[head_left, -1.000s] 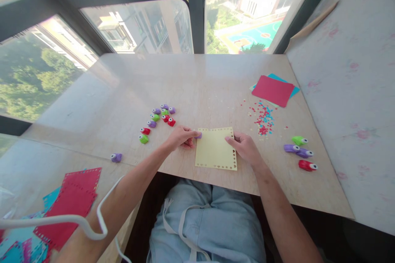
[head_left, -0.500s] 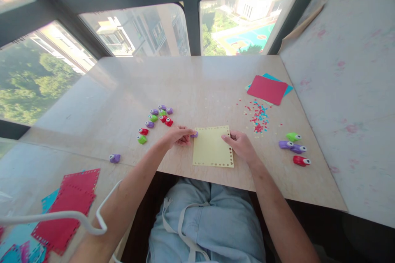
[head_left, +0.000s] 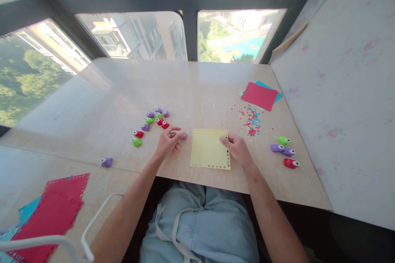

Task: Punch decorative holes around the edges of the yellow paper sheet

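Observation:
A pale yellow sheet of paper (head_left: 210, 150) lies before me, with small shapes punched along its top, right and bottom edges. My right hand (head_left: 237, 146) pinches its right edge, thumb on top. Left of the sheet, my left hand (head_left: 169, 144) grips a small purple craft punch (head_left: 184, 136) between thumb and fingers, apart from the paper's left edge. Just beyond that hand, several red, green and purple craft punches (head_left: 148, 121) stand in a loose group. Another purple punch (head_left: 106, 162) sits alone farther left.
Red and blue sheets (head_left: 259, 96) are stacked at the back right, with scattered paper confetti (head_left: 253, 121) in front. Several punches (head_left: 291, 163) lie near the right edge. Punched red sheets (head_left: 58, 209) and a white curved bar (head_left: 40, 242) are at lower left.
My left hand has drawn the purple punch leftward, off the yellow sheet's left edge. My right hand still holds the sheet. The whole view has shifted slightly.

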{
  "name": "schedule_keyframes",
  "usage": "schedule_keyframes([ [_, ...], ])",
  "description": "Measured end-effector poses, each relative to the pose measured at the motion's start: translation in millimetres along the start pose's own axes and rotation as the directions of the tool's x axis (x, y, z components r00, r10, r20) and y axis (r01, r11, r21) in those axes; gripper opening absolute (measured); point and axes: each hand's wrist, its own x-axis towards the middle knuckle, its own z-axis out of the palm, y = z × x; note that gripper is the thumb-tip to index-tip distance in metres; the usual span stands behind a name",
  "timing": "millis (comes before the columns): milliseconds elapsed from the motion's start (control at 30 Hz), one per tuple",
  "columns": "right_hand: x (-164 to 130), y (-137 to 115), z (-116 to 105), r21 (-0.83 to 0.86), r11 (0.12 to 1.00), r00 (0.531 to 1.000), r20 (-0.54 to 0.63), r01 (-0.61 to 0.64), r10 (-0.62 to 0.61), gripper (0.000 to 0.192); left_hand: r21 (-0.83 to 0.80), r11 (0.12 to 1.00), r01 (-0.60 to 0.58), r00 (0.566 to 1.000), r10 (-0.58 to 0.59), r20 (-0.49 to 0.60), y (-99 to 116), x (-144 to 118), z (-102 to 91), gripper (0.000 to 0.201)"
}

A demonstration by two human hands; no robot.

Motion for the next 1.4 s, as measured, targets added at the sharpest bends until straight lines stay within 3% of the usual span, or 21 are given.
schedule_keyframes([
  [100,-1.4,-1.1,0.2,0.021,1.0,1.0,-0.007,0.009,-0.009,0.031,0.154,0.984,-0.095,0.994,0.085,0.072,-3.9,-2.3,1.3,0.052],
  [167,-2.8,-1.9,0.5,0.052,0.999,1.0,-0.017,0.013,-0.012,0.032,0.211,0.968,-0.135,0.988,0.114,0.107,-7.2,-1.9,1.6,0.045],
  [300,-6.2,-2.0,-0.9,0.209,0.978,0.999,-0.036,0.011,-0.003,0.032,0.159,0.982,-0.1,0.993,0.09,0.073,-11.7,-1.0,1.0,0.036],
  [400,-8.0,-1.4,-4.0,0.369,0.929,0.999,-0.028,-0.026,0.039,0.033,0.04,0.997,-0.073,0.997,0.072,0.017,-12.4,-3.3,-1.7,0.04],
  [500,-7.9,-1.2,-7.0,0.44,0.898,0.997,-0.047,-0.035,0.062,0.035,-0.179,0.982,-0.061,0.996,0.048,-0.074,-12.3,-6.8,-8.2,0.041],
  [633,-6.7,0.1,-8.0,0.434,0.901,0.994,-0.085,-0.02,0.063,0.038,-0.5,0.862,-0.084,0.989,0.012,-0.145,-13.3,-9.2,-17.5,0.038],
  [733,-7.6,2.4,-7.0,0.411,0.911,0.995,-0.089,-0.008,0.049,0.038,-0.587,0.803,-0.106,0.989,0.024,-0.146,-15.1,-9.9,-19.3,0.037],
  [867,-11.7,2.5,-4.4,0.343,0.939,0.996,-0.085,0.028,0.002,0.036,-0.601,0.788,-0.132,0.987,0.05,-0.15,-17.9,-10.7,-16.4,0.033],
  [1100,-14.8,-0.8,9.6,-0.076,0.989,0.974,-0.174,0.131,-0.142,0.034,-0.56,0.813,-0.161,0.98,0.063,-0.191,-16.3,-16.4,-7.7,0.033],
  [1267,-14.7,1.1,16.2,-0.273,0.943,0.941,-0.226,0.188,-0.253,0.034,-0.384,0.907,-0.171,0.981,0.122,-0.148,3.6,-28.1,20.9,0.038],
  [1400,-13.8,2.3,16.0,-0.283,0.939,0.941,-0.215,0.196,-0.262,0.031,-0.151,0.943,-0.296,0.953,0.303,0.024,37.4,-35.7,61.8,0.032],
])
